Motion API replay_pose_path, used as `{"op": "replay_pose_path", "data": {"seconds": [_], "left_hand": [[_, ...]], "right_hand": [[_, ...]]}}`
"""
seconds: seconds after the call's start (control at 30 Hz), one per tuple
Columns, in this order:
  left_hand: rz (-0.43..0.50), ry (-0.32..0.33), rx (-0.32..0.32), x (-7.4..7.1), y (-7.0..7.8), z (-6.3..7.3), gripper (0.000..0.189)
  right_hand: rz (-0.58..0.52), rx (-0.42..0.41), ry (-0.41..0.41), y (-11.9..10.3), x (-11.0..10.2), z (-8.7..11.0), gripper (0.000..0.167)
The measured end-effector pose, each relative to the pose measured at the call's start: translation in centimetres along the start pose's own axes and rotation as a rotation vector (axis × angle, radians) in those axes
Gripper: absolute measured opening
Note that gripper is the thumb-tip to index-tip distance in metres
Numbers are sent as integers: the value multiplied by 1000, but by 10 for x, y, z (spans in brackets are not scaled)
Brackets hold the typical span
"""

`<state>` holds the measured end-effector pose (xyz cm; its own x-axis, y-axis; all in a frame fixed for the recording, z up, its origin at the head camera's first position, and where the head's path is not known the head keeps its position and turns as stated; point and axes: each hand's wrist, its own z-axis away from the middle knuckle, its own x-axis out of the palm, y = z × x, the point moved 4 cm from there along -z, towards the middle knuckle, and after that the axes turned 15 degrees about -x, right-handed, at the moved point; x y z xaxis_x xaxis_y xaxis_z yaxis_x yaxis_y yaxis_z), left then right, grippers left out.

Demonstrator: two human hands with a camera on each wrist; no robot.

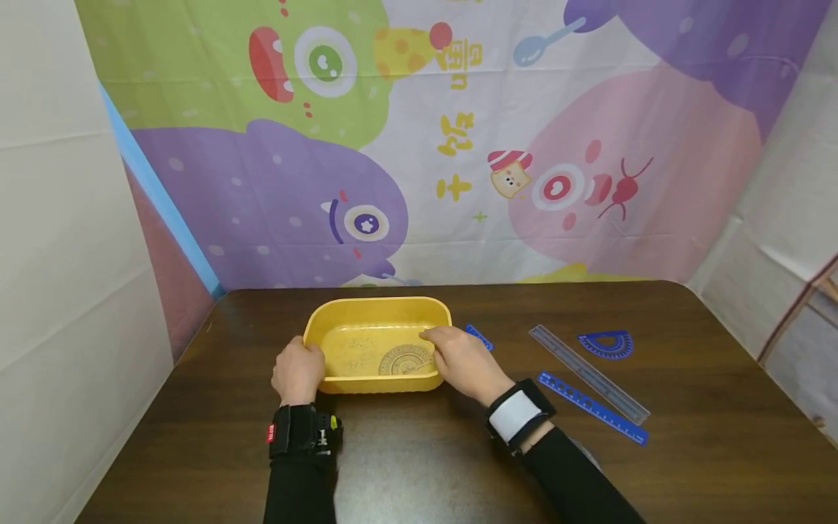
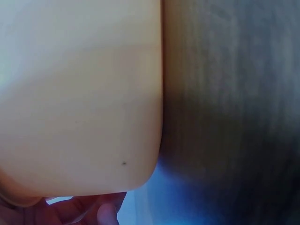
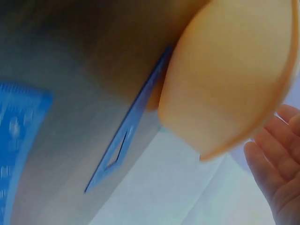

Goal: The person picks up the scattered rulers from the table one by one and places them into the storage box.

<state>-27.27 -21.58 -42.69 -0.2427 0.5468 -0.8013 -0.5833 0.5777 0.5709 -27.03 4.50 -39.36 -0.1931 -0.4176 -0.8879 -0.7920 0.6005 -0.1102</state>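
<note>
A yellow plastic basin [image 1: 380, 383] stands on the table, with a clear protractor [image 1: 404, 360] and faint transparent shapes inside it. My left hand [image 1: 297, 370] grips its left end; the left wrist view shows the fingers by the basin wall [image 2: 89, 117]. At the opposite end, my right hand [image 1: 468, 364] reaches over the rim with its fingertips above the inside. Loosely extended fingers of the right hand [image 3: 281, 164] appear beside the rim in the right wrist view, with nothing seen between them. A blue set square [image 3: 126, 126] lies close to the basin, partly covered in the head view.
Right of the basin lie a clear ruler [image 1: 589, 372], a blue ruler [image 1: 592, 407] and a blue protractor [image 1: 606, 344] on the dark wooden table [image 1: 406, 458]. Something clear [image 1: 587, 453] is partly hidden by my right forearm. A patterned cloth [image 1: 458, 247] hangs behind the table.
</note>
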Motion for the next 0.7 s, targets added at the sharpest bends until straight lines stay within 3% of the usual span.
{"op": "replay_pose_path", "data": {"seconds": [0.3,0.7], "left_hand": [[0,-2,1,1,0,-1,36],[-4,-3,-6,1,-1,-1,36]], "right_hand": [[19,42,160,25,-19,9,26],[-1,207,242,51,-15,22,33]]}}
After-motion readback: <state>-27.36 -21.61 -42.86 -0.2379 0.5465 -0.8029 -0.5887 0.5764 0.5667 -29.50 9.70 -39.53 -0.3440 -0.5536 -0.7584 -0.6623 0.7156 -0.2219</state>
